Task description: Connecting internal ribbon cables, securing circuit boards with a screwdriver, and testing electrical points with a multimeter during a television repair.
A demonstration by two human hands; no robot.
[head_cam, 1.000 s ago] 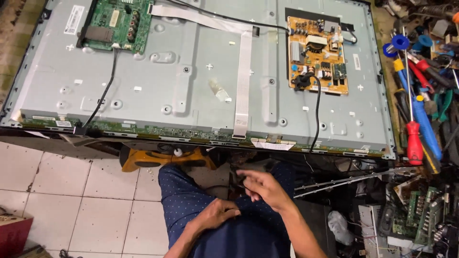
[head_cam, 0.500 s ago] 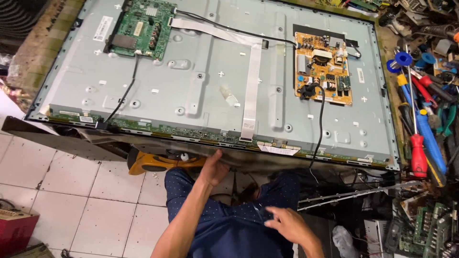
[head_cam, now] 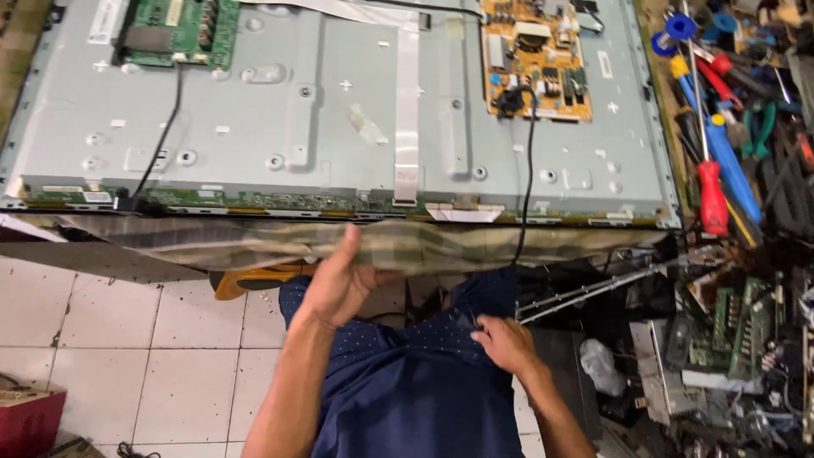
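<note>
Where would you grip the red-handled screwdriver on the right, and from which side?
Grip the red-handled screwdriver by its thick red handle, coming from above. It lies flat among other tools, handle end nearer the person, thin shaft pointing away, so the handle looks like the widest, most exposed part.

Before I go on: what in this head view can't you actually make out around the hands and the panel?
- Left hand: fingertips lie against the checked cloth; any grip on it cannot be judged.
- Right hand: fingers curl at the trouser pocket; anything held is hidden.
- Green circuit board and yellow circuit board: tops cut off by the frame's upper edge.
- Yellow tool: mostly hidden under the cloth.
- Tool pile: too cluttered and blurred.
</note>
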